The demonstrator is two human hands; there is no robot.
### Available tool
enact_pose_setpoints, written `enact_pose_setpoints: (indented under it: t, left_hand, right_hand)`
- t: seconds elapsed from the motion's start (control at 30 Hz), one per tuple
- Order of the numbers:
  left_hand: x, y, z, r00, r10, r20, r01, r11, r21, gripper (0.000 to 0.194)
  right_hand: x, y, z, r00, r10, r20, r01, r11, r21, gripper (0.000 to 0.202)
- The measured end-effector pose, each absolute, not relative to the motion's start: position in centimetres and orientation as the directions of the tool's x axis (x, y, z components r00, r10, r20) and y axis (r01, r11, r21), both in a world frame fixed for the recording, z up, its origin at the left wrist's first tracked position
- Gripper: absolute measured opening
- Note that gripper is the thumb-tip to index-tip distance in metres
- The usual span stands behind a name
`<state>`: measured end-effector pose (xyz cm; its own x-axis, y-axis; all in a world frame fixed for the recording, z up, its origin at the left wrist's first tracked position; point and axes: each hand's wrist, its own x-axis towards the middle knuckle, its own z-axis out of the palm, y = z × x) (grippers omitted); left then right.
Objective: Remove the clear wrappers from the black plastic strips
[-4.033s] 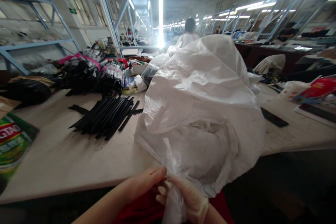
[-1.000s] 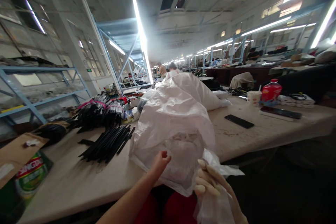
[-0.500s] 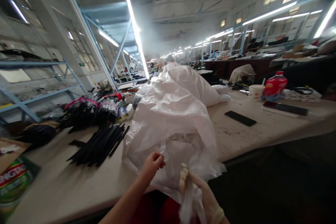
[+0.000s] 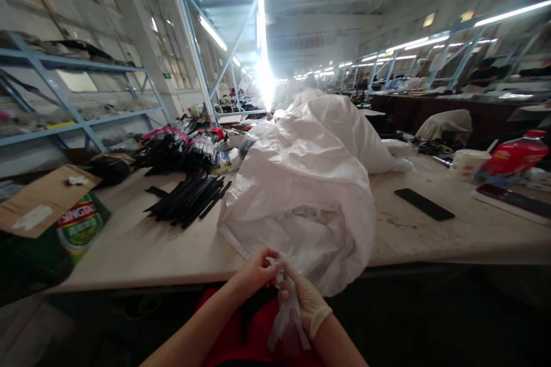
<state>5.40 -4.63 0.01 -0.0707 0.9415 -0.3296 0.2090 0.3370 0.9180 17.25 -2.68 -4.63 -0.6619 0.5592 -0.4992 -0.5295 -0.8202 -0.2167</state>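
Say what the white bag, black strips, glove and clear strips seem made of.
White bag: likely thin plastic film; glossy highlights run along its creases.
Black strips: fabric or plastic, I can't tell; narrow, mostly dull.
Glove: perhaps latex or similar rubber; cream, fairly matte, close-fitting.
Clear strips: probably soft plastic; they hang limp and look see-through.

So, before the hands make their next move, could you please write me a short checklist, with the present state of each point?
1. Right hand holds the thin plastic: ok.
2. Left hand grips it firmly: cannot tell, fingers hide it.
3. Black strips apart from both hands: ok.
4. White bag fully on the table: not ok, near edge overhangs.
5. Cup apart from the bag: ok.
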Motion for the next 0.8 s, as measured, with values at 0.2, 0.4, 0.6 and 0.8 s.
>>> enact_pose_setpoints:
  t: [0.2, 0.4, 0.6, 0.8]
  left_hand:
    - [4.5, -6.7, -0.5, -0.069, 0.923, -0.379, 0.192, 0.385, 0.903, 0.036]
    - [3.1, -5.5, -1.1, -0.121, 0.903, -0.412, 0.065, 0.421, 0.905, 0.05]
    - [2.1, -2.7, -1.0, -0.097, 0.939, -0.331, 0.065, 0.338, 0.939, 0.03]
    - [0.2, -0.6, -1.1, -0.044, 0.972, -0.23, 0.191, 0.234, 0.953, 0.021]
  right_hand:
    - [16.1, -3.6, -5.2, -0.621, 0.581, -0.526, -0.512, -0.809, -0.289, 0.019]
    - [15.6, -5.8, -4.2, -0.537, 0.682, -0.496, -0.443, -0.728, -0.523, 0.035]
    - [14.2, -7.1, -5.3, -0.498, 0.708, -0.501, -0.317, -0.686, -0.654, 0.043]
    - [10.8, -7.0, -3.3, -0.669, 0.618, -0.414, -0.115, -0.636, -0.763, 0.033]
